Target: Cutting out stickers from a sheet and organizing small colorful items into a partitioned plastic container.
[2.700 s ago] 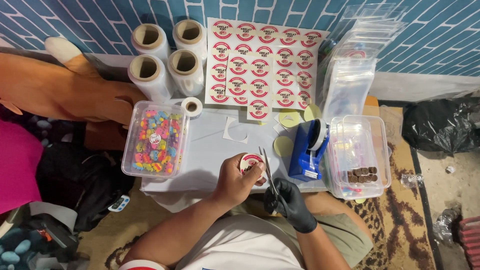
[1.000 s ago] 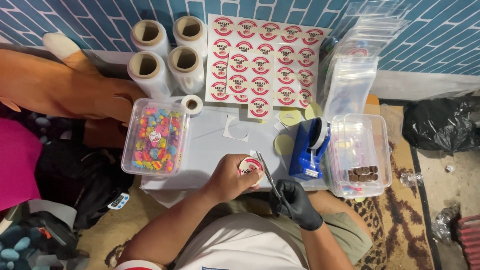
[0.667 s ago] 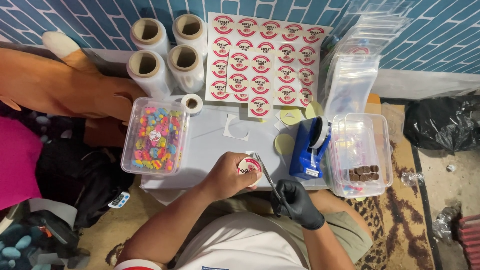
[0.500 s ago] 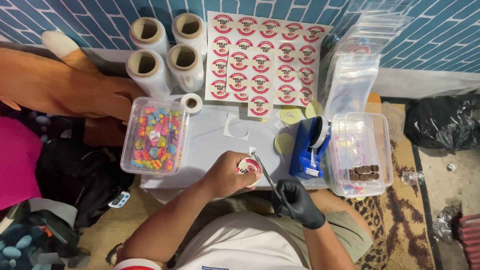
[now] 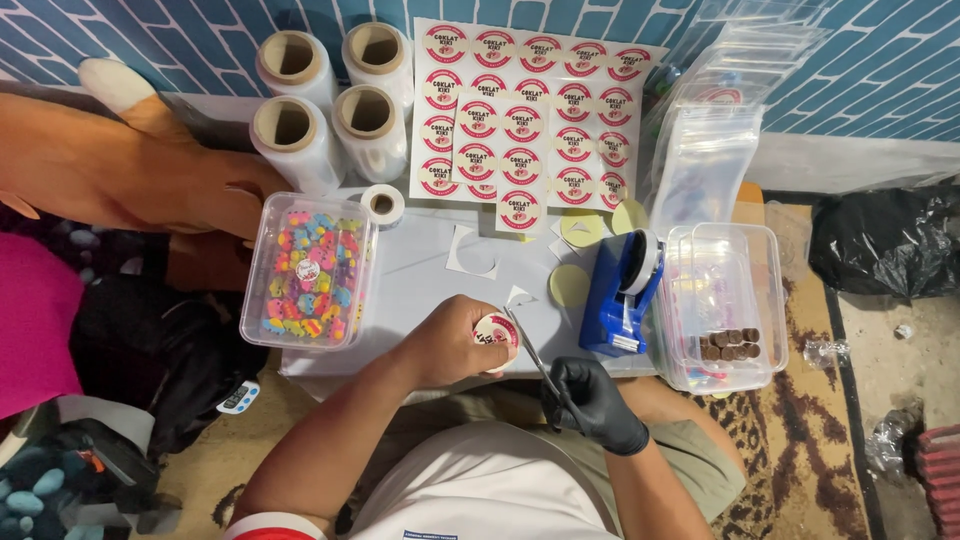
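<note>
My bare left hand (image 5: 452, 342) holds a round red-and-cream sticker (image 5: 496, 331) at the front edge of the small grey table (image 5: 420, 275). My right hand (image 5: 592, 400), in a black glove, grips thin metal tweezers (image 5: 530, 352) whose tips touch the right edge of the sticker. Sheets of the same round stickers (image 5: 530, 115) lie at the back of the table.
A clear box of colourful candies (image 5: 306, 272) stands at the left. A blue tape dispenser (image 5: 622, 293) and a clear box holding brown pieces (image 5: 724, 300) stand at the right. Rolls of clear film (image 5: 330, 105) and a stack of plastic bags (image 5: 722, 130) line the back. A small tape roll (image 5: 382, 204) lies between.
The left hand with the sticker has shifted slightly up and left. The tweezers have tilted so that their tips meet the sticker's edge.
</note>
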